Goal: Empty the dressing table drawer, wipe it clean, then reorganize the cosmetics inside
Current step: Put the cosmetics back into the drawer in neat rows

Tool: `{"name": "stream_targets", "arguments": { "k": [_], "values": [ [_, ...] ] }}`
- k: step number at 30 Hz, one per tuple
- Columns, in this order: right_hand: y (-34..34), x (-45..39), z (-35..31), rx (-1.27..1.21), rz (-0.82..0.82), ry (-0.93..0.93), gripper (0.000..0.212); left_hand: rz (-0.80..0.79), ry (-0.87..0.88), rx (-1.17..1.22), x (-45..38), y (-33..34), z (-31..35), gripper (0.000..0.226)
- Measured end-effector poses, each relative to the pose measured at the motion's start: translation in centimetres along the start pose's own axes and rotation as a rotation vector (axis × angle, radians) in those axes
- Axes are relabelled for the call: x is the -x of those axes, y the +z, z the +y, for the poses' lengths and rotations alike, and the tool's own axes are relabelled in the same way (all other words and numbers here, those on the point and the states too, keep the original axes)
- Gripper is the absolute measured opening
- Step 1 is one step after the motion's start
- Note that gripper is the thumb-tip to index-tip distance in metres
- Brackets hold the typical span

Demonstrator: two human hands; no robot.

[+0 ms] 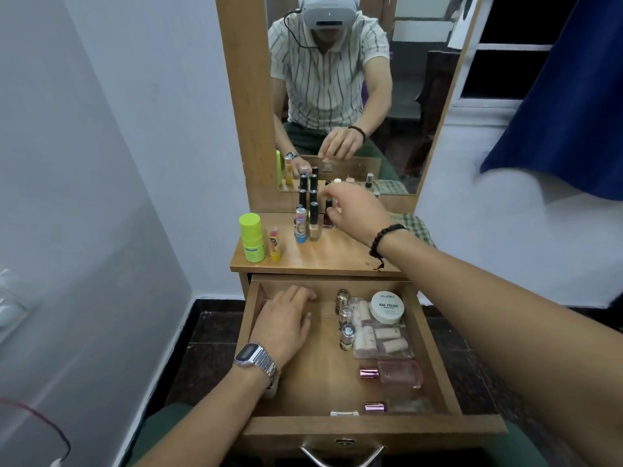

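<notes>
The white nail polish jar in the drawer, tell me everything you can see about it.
The white nail polish jar is a low, round tub that looks like plastic, with a flat white lid printed "NAIL POLISH" under a brand word and smaller text too fine to read. The lid is on. It sits tilted toward the camera in the far right corner of the open wooden drawer, resting partly on a clear plastic pouch of pale rolls. Neither hand touches it.
</notes>
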State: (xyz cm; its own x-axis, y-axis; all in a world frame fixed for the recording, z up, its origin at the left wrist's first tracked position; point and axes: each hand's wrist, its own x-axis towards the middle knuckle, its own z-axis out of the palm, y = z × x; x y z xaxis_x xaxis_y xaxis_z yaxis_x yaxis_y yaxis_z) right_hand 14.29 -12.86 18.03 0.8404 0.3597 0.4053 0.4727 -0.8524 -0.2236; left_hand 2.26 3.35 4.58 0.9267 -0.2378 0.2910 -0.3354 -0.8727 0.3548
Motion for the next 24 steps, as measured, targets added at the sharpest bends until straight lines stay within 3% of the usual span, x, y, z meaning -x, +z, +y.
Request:
{"name": "stream_targets", "arguments": {
  "k": [9,24],
  "values": [
    [1.9,-2.3,-1.3,0.054,-0.101,0.008,0.03,0.05,-0.056,0.017,-0.2,-0.4,-0.4,0.021],
    [-0.2,0.7,-0.6,-0.065,0.065,0.047,0.017,0.099,-0.078,0.075,-0.2,-0.5,-0.9,0.02]
  ]
}}
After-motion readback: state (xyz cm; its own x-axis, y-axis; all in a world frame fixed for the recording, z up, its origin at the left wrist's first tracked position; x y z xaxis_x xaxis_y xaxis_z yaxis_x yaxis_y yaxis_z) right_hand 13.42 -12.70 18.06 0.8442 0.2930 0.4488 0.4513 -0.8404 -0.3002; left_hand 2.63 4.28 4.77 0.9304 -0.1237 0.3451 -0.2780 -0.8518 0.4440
